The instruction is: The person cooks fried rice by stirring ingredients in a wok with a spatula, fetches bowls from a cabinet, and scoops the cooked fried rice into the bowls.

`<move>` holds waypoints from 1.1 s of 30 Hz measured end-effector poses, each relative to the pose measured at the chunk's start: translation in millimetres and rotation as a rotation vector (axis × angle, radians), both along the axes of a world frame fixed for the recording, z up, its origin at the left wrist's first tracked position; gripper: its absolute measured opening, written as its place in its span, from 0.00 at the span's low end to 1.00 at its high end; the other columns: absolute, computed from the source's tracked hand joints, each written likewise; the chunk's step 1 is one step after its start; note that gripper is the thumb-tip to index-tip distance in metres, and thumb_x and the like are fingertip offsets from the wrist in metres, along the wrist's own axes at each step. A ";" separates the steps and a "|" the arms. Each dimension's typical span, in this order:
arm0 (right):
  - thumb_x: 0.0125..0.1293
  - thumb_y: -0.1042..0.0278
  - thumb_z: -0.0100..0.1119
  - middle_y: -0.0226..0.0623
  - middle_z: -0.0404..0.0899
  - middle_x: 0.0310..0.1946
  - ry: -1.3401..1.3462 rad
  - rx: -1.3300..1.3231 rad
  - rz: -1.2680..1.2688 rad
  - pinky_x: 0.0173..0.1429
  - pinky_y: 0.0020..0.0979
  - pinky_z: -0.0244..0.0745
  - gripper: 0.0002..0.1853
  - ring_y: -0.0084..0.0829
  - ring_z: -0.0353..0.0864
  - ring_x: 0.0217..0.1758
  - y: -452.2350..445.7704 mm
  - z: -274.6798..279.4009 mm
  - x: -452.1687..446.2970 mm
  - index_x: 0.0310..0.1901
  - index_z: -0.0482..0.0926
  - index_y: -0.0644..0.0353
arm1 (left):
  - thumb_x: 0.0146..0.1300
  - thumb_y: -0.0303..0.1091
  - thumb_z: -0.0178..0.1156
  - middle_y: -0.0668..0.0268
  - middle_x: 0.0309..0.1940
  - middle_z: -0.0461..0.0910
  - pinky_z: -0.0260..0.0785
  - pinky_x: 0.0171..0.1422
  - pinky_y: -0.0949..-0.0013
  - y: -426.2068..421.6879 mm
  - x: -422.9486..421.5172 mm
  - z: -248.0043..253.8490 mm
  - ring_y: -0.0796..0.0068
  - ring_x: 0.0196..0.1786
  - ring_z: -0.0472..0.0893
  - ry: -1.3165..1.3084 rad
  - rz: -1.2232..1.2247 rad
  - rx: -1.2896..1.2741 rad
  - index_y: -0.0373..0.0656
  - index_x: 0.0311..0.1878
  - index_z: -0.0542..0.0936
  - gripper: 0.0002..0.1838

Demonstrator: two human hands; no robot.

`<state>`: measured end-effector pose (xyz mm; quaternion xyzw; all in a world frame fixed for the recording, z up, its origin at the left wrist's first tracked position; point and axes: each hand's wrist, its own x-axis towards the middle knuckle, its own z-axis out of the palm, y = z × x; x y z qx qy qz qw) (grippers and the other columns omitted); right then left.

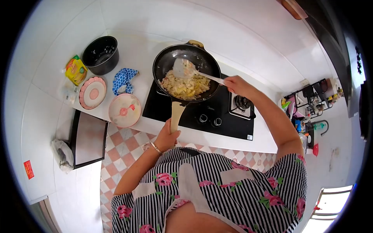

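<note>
A black wok sits on the left part of the black gas stove. Fried rice with yellow bits lies in its lower half. My left hand is wrapped round the wok's cream handle. The handle of a pale spatula is in the closed fingers of my right hand, to the right of the wok. The spatula's wide blade is over the rice, with some food on it.
Left of the stove are a black pot, a blue patterned cloth, two pink-rimmed plates and a yellow packet. A second burner is at right. Farther right are a dish rack and a faucet.
</note>
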<state>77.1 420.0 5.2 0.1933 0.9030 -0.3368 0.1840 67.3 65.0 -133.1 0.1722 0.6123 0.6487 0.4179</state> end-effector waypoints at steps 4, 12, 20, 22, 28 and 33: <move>0.69 0.53 0.47 0.19 0.61 0.12 -0.434 -0.601 -0.384 0.16 0.18 0.51 0.17 0.14 0.55 0.12 -10.3 -24.4 -50.9 0.42 0.76 0.59 | 0.57 0.26 0.53 0.62 0.31 0.71 0.67 0.20 0.73 -0.8 0.6 -1.5 0.78 0.17 0.71 0.009 0.009 0.016 0.37 0.65 0.54 0.32; 0.68 0.49 0.47 0.16 0.58 0.11 -0.744 -0.455 -0.579 0.13 0.16 0.44 0.18 0.10 0.50 0.09 28.8 12.9 -19.6 0.40 0.74 0.59 | 0.57 0.26 0.53 0.63 0.30 0.71 0.66 0.19 0.73 1.2 0.7 2.3 0.78 0.17 0.71 -0.013 0.003 0.009 0.38 0.65 0.54 0.33; 0.64 0.52 0.52 0.23 0.68 0.14 -0.239 0.234 -0.157 0.16 0.23 0.57 0.18 0.18 0.62 0.12 9.5 72.8 -15.1 0.31 0.79 0.61 | 0.57 0.26 0.53 0.63 0.30 0.71 0.66 0.19 0.73 1.8 0.1 0.7 0.79 0.17 0.71 -0.056 -0.001 0.035 0.38 0.66 0.54 0.33; 0.64 0.55 0.50 0.39 0.79 0.23 -0.091 0.580 0.022 0.34 0.38 0.73 0.14 0.35 0.79 0.27 -28.1 66.0 -11.6 0.36 0.81 0.55 | 0.57 0.26 0.53 0.63 0.30 0.71 0.66 0.19 0.74 1.6 0.7 -0.7 0.79 0.17 0.71 -0.048 -0.002 0.042 0.38 0.65 0.54 0.33; 0.67 0.55 0.46 0.41 0.80 0.32 -0.119 0.920 0.384 0.38 0.43 0.74 0.22 0.43 0.80 0.36 -98.9 34.4 39.3 0.63 0.63 0.40 | 0.57 0.27 0.53 0.63 0.30 0.71 0.66 0.18 0.74 0.4 -0.8 1.2 0.79 0.17 0.71 -0.026 -0.026 0.052 0.38 0.65 0.54 0.32; 0.68 0.57 0.45 0.42 0.80 0.36 -0.160 0.660 0.192 0.46 0.40 0.72 0.21 0.44 0.79 0.39 -84.5 102.5 55.5 0.62 0.66 0.44 | 0.57 0.27 0.52 0.63 0.29 0.71 0.66 0.18 0.73 1.8 -0.6 9.0 0.78 0.16 0.71 -0.043 -0.024 0.009 0.38 0.65 0.55 0.31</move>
